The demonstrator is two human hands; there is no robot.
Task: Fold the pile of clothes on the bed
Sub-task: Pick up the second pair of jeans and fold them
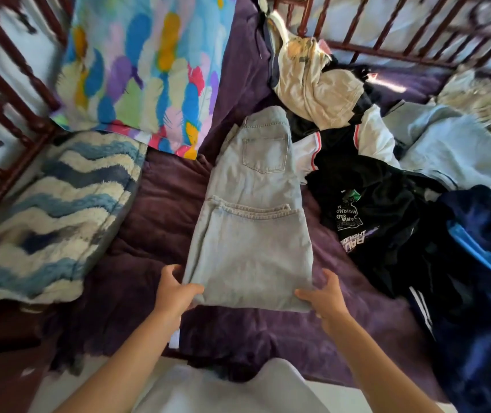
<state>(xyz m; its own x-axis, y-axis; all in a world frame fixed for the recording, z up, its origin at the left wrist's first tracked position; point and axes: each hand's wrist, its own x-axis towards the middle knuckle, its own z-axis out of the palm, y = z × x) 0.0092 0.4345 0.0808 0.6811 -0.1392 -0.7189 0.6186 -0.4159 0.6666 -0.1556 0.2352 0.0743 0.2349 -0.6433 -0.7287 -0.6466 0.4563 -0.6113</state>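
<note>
far left, the dark wooden rails (6,93) of the bed frame run along the edge. just inside them sits a shaggy cushion (50,216) in wavy blue and cream bands, and beyond it, at the far side, a pillow (149,70) printed with bright feathers leans up against the rails. the bed (160,210) itself wears a deep purple cover, rumpled in the middle.

now the action: the left hand (175,290) grips the near left corner of the jeans (253,228), thumb on top, fingers curled under the cloth. the jeans, pale washed denim, lie in the centre of the bed, folded lengthwise and doubled back so the leg hems cross the middle, with a back pocket showing at the far end. the right hand (324,296) pinches the near right corner, thumb pressed on the denim, fingers along its edge.

right of the jeans lies the pile of clothes (387,174), unfolded and tangled: a cream garment (315,87) at the far end near the rails, a white piece with red trim (375,138) touching the jeans' right edge, a black t-shirt (372,210) with white lettering, a light blue garment (458,153) further right, and nearest on the right a dark blue garment (482,293) with white stripes.
</note>
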